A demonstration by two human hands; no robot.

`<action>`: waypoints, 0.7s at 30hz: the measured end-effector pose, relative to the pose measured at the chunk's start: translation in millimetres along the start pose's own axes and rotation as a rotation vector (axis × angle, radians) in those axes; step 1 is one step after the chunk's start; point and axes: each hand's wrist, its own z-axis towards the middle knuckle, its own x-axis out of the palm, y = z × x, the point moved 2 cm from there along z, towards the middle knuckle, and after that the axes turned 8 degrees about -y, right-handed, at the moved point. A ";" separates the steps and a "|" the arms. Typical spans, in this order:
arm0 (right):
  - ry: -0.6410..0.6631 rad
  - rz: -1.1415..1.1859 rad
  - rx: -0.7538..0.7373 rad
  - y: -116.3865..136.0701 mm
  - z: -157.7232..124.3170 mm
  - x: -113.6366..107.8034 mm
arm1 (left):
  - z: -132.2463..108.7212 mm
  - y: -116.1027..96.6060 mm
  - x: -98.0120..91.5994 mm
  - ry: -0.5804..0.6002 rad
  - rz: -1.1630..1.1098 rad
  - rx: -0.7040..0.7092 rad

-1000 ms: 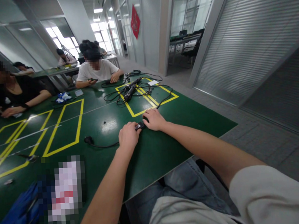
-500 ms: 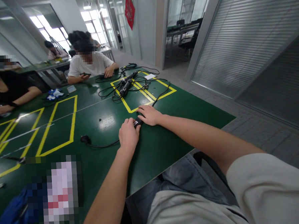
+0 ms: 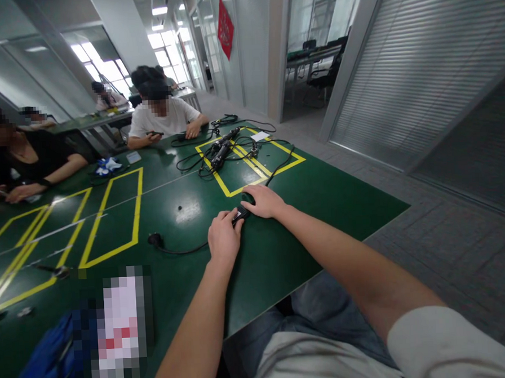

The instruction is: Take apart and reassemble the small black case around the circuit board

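Observation:
A black corded block with a pale label, which looks like a power adapter (image 3: pixel 241 213), lies at the green table top between my hands. My left hand (image 3: pixel 224 235) is closed around its near left end, thumb along its side. My right hand (image 3: pixel 265 201) curls over the far right end, its thumb and fingers around a dark rounded part; the fingertips are partly hidden. From under my left hand a black cord (image 3: pixel 183 252) runs left to a plug (image 3: pixel 155 240) lying on the table. Another black cord (image 3: pixel 282 166) leads from my right hand toward the back.
Black corded tools (image 3: pixel 223 151) lie tangled across a yellow tape rectangle (image 3: pixel 226 188). Beside them is a white card (image 3: pixel 260 136). A blurred-out pink-white item (image 3: pixel 119 314) and a blue bag (image 3: pixel 53 352) are at lower left. Two people sit across the table (image 3: pixel 341 198), hands on it.
The whole view has shifted slightly, so everything sits a little right and lower. My right-hand fingers have drawn back, baring more of the adapter's dark far end. My left hand keeps its grip.

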 end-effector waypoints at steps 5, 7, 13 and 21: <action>0.121 -0.076 0.054 5.2 0.6 7.3 | 0.1 2.0 -4.8 -0.050 0.118 -0.064; 0.190 -0.105 0.134 9.4 1.3 12.2 | 1.4 3.0 -6.6 -0.072 0.151 -0.067; 0.254 -0.114 0.274 22.1 0.1 22.1 | -3.1 6.3 -11.4 -0.066 0.195 -0.006; 0.263 -0.061 0.335 27.7 -1.0 28.7 | -9.5 2.1 -12.8 -0.101 0.231 0.042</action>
